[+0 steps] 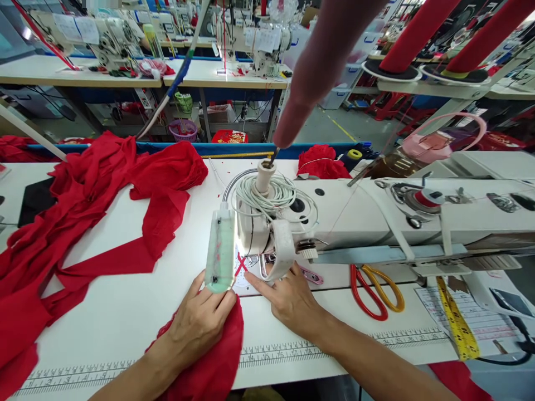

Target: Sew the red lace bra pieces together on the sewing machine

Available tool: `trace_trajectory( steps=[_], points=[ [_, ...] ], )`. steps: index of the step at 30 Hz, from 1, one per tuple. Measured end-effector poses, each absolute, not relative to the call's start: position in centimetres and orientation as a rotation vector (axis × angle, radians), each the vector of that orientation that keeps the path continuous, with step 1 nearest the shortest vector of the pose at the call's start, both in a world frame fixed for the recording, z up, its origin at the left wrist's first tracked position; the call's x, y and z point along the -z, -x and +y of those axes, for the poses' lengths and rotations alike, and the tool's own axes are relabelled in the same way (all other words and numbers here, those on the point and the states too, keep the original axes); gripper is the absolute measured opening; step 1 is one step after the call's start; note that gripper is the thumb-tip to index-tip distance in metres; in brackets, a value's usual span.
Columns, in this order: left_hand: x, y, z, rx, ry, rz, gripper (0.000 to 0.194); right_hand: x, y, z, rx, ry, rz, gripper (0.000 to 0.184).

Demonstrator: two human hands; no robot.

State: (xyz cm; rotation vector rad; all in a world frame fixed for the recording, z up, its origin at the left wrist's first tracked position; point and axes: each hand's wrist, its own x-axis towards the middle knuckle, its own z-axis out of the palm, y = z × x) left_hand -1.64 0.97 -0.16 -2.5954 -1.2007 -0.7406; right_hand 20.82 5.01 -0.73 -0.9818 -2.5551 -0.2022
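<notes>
Red fabric (217, 356) sits bunched under the left hand (200, 323) at the near edge of the counter (117, 312), down at 6 o'clock in the view. That left hand lies palm-down on the cloth, fingers (219, 298) loosely curled and pressing it flat, not clenched around it; the fingertips reach up toward the lamp (220, 250) that hangs in front of the sewing machine (376, 217). Over to the right hand (292, 301): it lies flat on the counter just at 3 o'clock of the left, fingers stretched out and released, index tip touching a thin red strip (241, 265) that runs under the presser foot (267, 266). It grips nothing. The strip lies between the two hands, at 12 o'clock of the cloth bundle, touching the machine's needle plate area.

Room to move: open white counter spreads to 9 o'clock, until a big heap of red cloth (83, 211) takes over. At 3 o'clock, red-and-yellow scissors (376, 289) lie just beyond the right hand, with a yellow tape measure (457, 323) farther out. The printed ruler (292, 352) marks the counter's near edge, right under the right wrist.
</notes>
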Motion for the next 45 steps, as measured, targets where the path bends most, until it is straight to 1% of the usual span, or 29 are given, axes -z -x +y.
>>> trace_trajectory(
  steps=[6, 9, 12, 15, 17, 19, 22, 25, 29, 31, 34, 37, 41, 45],
  points=[
    [0.5, 1.7, 1.0, 0.73, 2.622, -1.221, 0.033, 0.7, -20.9, 5.0, 0.078, 1.0, -2.573, 0.067],
    [0.2, 1.9, 0.8, 0.75, 2.67, -1.247, 0.03, 0.6, -20.9, 5.0, -0.001, 1.023, -2.575, 0.071],
    [-1.4, 2.3, 0.8, 0.868, 2.765, -1.346, 0.024, 0.5, -20.9, 5.0, -0.018, 1.017, -2.565, 0.072],
    [-3.4, 2.6, 1.4, 1.01, 2.839, -1.603, 0.019, 0.4, -20.8, 4.9, -0.011, 1.014, -2.557, 0.071],
    [-4.0, 2.5, 2.1, 0.981, 2.846, -1.703, 0.02, 0.4, -20.8, 4.9, -0.002, 1.017, -2.558, 0.072],
    [-3.6, 2.1, 3.1, 0.807, 2.797, -1.58, 0.025, 0.3, -20.8, 4.9, 0.004, 1.017, -2.559, 0.072],
    [-1.8, 1.5, 4.1, 0.593, 2.668, -1.312, 0.033, 0.4, -20.8, 5.0, -0.004, 1.019, -2.553, 0.07],
    [-0.3, 1.3, 4.2, 0.578, 2.622, -1.254, 0.033, 0.5, -20.8, 4.8, -0.033, 1.01, -2.543, 0.068],
    [-0.4, 1.8, 3.0, 0.611, 2.647, -1.236, 0.029, 0.3, -20.7, 4.2, -0.079, 0.93, -2.549, 0.058],
    [-1.1, 2.1, 2.5, 0.695, 2.719, -1.322, 0.027, 0.0, -20.6, 3.8, -0.082, 0.904, -2.556, 0.054],
    [-2.1, 2.1, 2.4, 0.928, 2.752, -1.666, 0.02, -0.1, -20.6, 3.7, -0.078, 0.888, -2.561, 0.053],
    [-2.6, 1.8, 3.2, 1.107, 2.697, -1.946, 0.02, -0.1, -20.6, 3.8, -0.091, 0.893, -2.572, 0.053],
    [-2.1, 1.3, 4.7, 1.113, 2.746, -2.08, 0.018, 0.2, -20.6, 4.0, -0.112, 0.887, -2.545, 0.054],
    [-1.2, 1.2, 5.4, 1.109, 2.777, -2.18, 0.019, 0.3, -20.6, 4.0, -0.121, 0.882, -2.518, 0.054]
  ],
)
